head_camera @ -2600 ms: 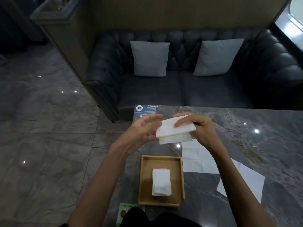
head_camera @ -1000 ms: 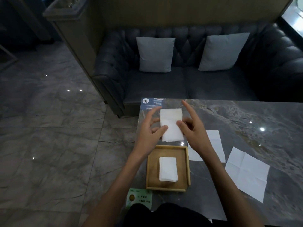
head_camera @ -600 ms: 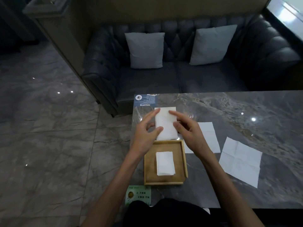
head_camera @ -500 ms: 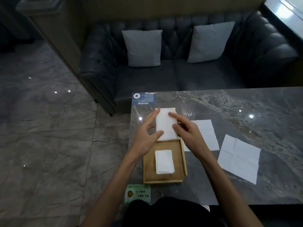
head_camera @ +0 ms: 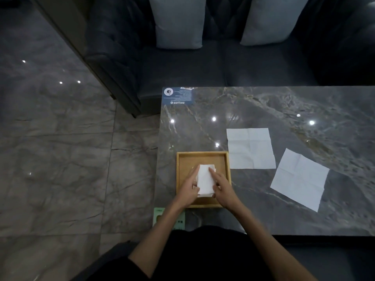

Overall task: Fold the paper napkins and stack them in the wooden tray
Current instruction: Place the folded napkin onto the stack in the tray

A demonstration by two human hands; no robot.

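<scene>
Dark marble counter [head_camera: 263, 106]: wooden tray [head_camera: 203, 153] containing folded napkin [head_camera: 206, 180] atop its stack. Left hand [head_camera: 187, 189] and right hand [head_camera: 223, 189] flank it, fingers straight, pressing, gripping nothing. Step: stacking. Next, likely: release, fetch nearest flat napkin [head_camera: 251, 148].

A grey marble table [head_camera: 284, 110] was seen, with a blue card [head_camera: 178, 95] stuck at its 11 o'clock corner and a green card [head_camera: 157, 211] at 7. At 12 o'clock a dark sofa [head_camera: 223, 65] was parked, grey cushions [head_camera: 178, 21] propped on it.
</scene>
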